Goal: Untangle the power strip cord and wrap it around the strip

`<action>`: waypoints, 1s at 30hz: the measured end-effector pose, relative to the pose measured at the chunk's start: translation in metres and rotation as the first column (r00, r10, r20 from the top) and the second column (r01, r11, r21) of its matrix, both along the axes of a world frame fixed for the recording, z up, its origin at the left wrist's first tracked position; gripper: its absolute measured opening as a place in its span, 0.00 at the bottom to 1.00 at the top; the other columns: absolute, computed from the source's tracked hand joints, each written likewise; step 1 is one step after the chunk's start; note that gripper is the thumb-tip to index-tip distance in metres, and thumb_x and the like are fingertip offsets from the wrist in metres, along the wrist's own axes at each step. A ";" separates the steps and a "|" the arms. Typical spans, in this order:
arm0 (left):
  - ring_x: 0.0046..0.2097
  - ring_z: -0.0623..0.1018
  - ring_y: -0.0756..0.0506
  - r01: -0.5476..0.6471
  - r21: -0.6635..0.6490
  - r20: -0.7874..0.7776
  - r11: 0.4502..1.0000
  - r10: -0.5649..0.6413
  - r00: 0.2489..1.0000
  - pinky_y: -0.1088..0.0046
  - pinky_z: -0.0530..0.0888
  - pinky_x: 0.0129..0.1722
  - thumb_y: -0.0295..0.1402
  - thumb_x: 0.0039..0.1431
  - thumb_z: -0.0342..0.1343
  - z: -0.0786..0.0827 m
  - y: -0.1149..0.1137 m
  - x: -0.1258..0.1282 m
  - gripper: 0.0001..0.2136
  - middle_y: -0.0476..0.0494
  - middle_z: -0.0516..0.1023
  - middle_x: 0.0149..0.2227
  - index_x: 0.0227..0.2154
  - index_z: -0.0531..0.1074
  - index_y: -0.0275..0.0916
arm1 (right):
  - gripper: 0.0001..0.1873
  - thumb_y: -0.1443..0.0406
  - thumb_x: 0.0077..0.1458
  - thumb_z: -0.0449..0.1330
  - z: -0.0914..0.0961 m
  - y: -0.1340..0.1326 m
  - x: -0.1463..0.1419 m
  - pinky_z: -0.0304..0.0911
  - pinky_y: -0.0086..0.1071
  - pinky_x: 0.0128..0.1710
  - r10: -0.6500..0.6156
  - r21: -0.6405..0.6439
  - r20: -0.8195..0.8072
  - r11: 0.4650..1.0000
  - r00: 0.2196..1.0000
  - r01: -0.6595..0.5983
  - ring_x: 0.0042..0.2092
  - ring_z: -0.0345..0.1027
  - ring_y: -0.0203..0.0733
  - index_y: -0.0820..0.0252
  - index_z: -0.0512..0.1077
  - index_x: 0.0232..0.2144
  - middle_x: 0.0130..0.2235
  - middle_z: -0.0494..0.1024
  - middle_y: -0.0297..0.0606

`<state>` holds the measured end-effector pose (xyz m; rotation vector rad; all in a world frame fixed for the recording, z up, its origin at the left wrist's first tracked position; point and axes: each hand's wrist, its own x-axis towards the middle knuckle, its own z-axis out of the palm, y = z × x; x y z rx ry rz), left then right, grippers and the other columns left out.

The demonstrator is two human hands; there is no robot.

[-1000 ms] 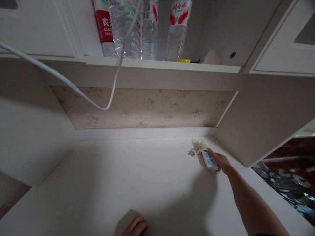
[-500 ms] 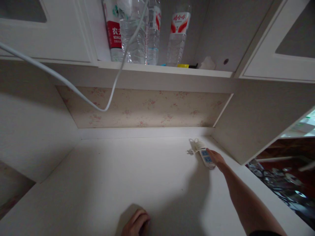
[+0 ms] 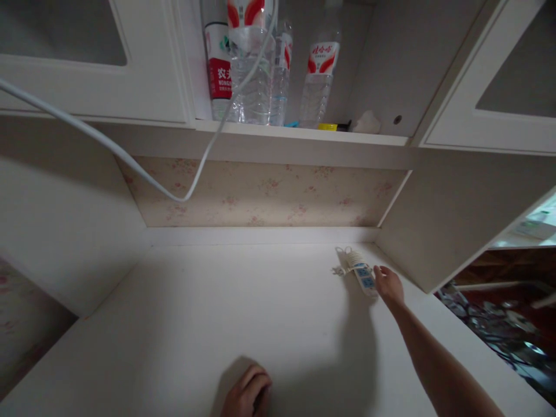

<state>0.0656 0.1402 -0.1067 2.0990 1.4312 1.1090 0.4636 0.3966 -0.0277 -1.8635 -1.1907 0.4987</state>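
Observation:
A white power strip (image 3: 365, 280) with blue socket faces lies at the back right of the white desktop. Its pale cord (image 3: 355, 259) is wound round the far end, and the plug (image 3: 337, 271) rests just left of it. Against the strip's right side is my right hand (image 3: 388, 284), its fingertips pinched together where a strand of cord crosses the strip. My left hand (image 3: 247, 391) rests at the front of the desktop with its fingers curled in. Nothing shows in it, and its lower part is cut off by the frame edge.
Above the desktop, a shelf (image 3: 299, 132) carries several clear plastic bottles (image 3: 320, 75) and a small yellow item (image 3: 328, 126). A white cable (image 3: 130, 162) hangs in front of it. Side panels (image 3: 469, 208) enclose the desktop.
My right hand has drawn back slightly to the right from over the strip's edge, its fingers now more bent. The strip stays in place. The view has tilted up and shifted left a little.

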 end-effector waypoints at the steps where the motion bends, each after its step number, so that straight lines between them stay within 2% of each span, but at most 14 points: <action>1: 0.33 0.77 0.48 0.000 -0.007 0.001 1.000 0.000 1.000 0.78 0.75 0.33 0.29 0.60 0.49 0.001 0.000 0.000 0.09 0.43 0.77 0.31 0.32 0.74 0.40 | 0.28 0.49 0.52 0.52 0.002 -0.005 -0.005 0.61 0.42 0.47 -0.021 0.021 0.023 1.000 1.000 0.021 0.49 0.66 0.55 0.65 0.71 0.44 0.48 0.73 0.56; 3: 0.34 0.77 0.48 0.003 -0.029 0.014 1.000 -0.003 1.000 0.77 0.75 0.34 0.28 0.59 0.49 0.003 -0.001 0.002 0.09 0.43 0.77 0.31 0.32 0.74 0.40 | 0.26 0.50 0.53 0.51 0.003 -0.020 -0.021 0.59 0.42 0.48 -0.037 0.081 0.075 0.996 0.996 0.031 0.48 0.66 0.54 0.64 0.71 0.44 0.48 0.73 0.55; 5: 0.34 0.77 0.48 0.004 -0.068 0.048 0.998 -0.001 0.999 0.77 0.74 0.34 0.28 0.59 0.49 0.004 -0.002 0.003 0.09 0.43 0.77 0.31 0.31 0.74 0.40 | 0.24 0.50 0.53 0.51 0.001 -0.043 -0.046 0.59 0.41 0.46 0.016 0.157 0.136 0.987 0.991 -0.037 0.44 0.66 0.52 0.62 0.71 0.42 0.45 0.74 0.51; 7: 0.32 0.76 0.49 -0.003 -0.119 0.106 0.993 0.016 0.994 0.78 0.73 0.32 0.29 0.59 0.49 0.007 -0.002 0.004 0.09 0.43 0.76 0.31 0.30 0.74 0.39 | 0.21 0.50 0.53 0.53 -0.003 -0.075 -0.082 0.60 0.37 0.43 0.192 0.192 0.100 0.959 0.976 -0.208 0.39 0.67 0.47 0.59 0.71 0.40 0.40 0.75 0.44; 9: 0.30 0.74 0.49 -0.023 -0.194 0.176 0.981 0.058 0.983 0.78 0.71 0.30 0.32 0.60 0.50 0.010 -0.002 0.004 0.09 0.44 0.75 0.29 0.29 0.74 0.38 | 0.19 0.49 0.55 0.54 -0.009 -0.113 -0.127 0.59 0.32 0.36 0.410 0.130 -0.047 0.907 0.911 -0.402 0.33 0.65 0.42 0.57 0.71 0.38 0.30 0.73 0.36; 11: 0.28 0.73 0.50 -0.051 -0.313 0.265 0.948 0.139 0.954 0.78 0.70 0.28 0.36 0.61 0.50 0.013 -0.001 0.004 0.10 0.44 0.75 0.30 0.32 0.74 0.38 | 0.20 0.49 0.57 0.51 -0.014 -0.150 -0.174 0.56 0.29 0.28 0.578 0.077 -0.230 0.813 0.783 -0.578 0.27 0.60 0.38 0.58 0.71 0.33 0.23 0.67 0.31; 14: 0.23 0.70 0.52 -0.063 -0.498 0.372 0.865 0.279 0.886 0.78 0.66 0.22 0.43 0.63 0.46 0.016 0.001 0.001 0.16 0.46 0.74 0.28 0.36 0.72 0.36 | 0.24 0.48 0.58 0.51 -0.022 -0.192 -0.241 0.49 0.27 0.23 0.749 0.015 -0.414 0.574 0.518 -0.818 0.22 0.54 0.34 0.60 0.70 0.24 0.18 0.62 0.29; 15: 0.21 0.69 0.52 -0.069 -0.530 0.380 0.845 0.310 0.872 0.78 0.65 0.21 0.44 0.64 0.44 0.017 0.001 0.000 0.18 0.48 0.73 0.25 0.35 0.72 0.35 | 0.24 0.48 0.58 0.51 -0.026 -0.201 -0.259 0.50 0.27 0.23 0.774 0.030 -0.432 0.525 0.463 -0.850 0.22 0.54 0.33 0.60 0.69 0.22 0.18 0.62 0.29; 16: 0.20 0.68 0.51 -0.081 -0.540 0.376 0.838 0.326 0.867 0.77 0.64 0.20 0.44 0.65 0.42 0.017 0.001 -0.001 0.19 0.49 0.71 0.21 0.34 0.72 0.34 | 0.25 0.48 0.59 0.50 -0.031 -0.209 -0.274 0.50 0.27 0.23 0.774 0.040 -0.448 0.517 0.448 -0.855 0.22 0.55 0.33 0.60 0.68 0.21 0.18 0.62 0.29; 18: 0.22 0.70 0.49 -0.120 -0.497 0.356 0.859 0.328 0.875 0.75 0.67 0.23 0.40 0.65 0.41 0.018 -0.002 -0.002 0.19 0.48 0.70 0.19 0.32 0.72 0.34 | 0.26 0.48 0.59 0.50 -0.040 -0.217 -0.294 0.51 0.27 0.24 0.766 0.045 -0.417 0.555 0.489 -0.831 0.22 0.57 0.34 0.60 0.67 0.20 0.19 0.64 0.30; 20: 0.28 0.74 0.47 -0.145 -0.415 0.343 0.898 0.302 0.889 0.72 0.73 0.31 0.35 0.63 0.42 0.018 -0.005 -0.002 0.15 0.43 0.75 0.25 0.32 0.73 0.34 | 0.25 0.49 0.60 0.49 -0.049 -0.221 -0.302 0.52 0.27 0.25 0.770 0.049 -0.328 0.592 0.547 -0.804 0.24 0.58 0.35 0.59 0.66 0.20 0.20 0.65 0.31; 22: 0.36 0.77 0.45 -0.145 -0.356 0.332 0.923 0.269 0.904 0.68 0.74 0.39 0.31 0.61 0.44 0.018 -0.007 -0.002 0.12 0.39 0.78 0.33 0.34 0.74 0.35 | 0.25 0.49 0.60 0.49 -0.056 -0.222 -0.301 0.53 0.28 0.26 0.784 0.054 -0.258 0.595 0.565 -0.802 0.26 0.59 0.35 0.59 0.66 0.20 0.21 0.65 0.31; 24: 0.39 0.78 0.44 -0.140 -0.339 0.313 0.930 0.252 0.916 0.67 0.74 0.43 0.29 0.60 0.45 0.017 -0.009 -0.001 0.12 0.38 0.79 0.36 0.37 0.75 0.36 | 0.25 0.49 0.60 0.49 -0.059 -0.222 -0.297 0.53 0.28 0.26 0.783 0.046 -0.259 0.595 0.565 -0.803 0.26 0.58 0.35 0.59 0.65 0.19 0.21 0.65 0.31; 30: 0.38 0.79 0.44 -0.165 -0.312 0.262 0.936 0.252 0.931 0.68 0.75 0.41 0.27 0.60 0.44 0.010 -0.009 -0.001 0.12 0.39 0.80 0.36 0.37 0.74 0.36 | 0.25 0.49 0.59 0.50 -0.061 -0.220 -0.293 0.52 0.28 0.25 0.766 0.040 -0.304 0.604 0.567 -0.796 0.26 0.58 0.36 0.60 0.66 0.19 0.21 0.65 0.31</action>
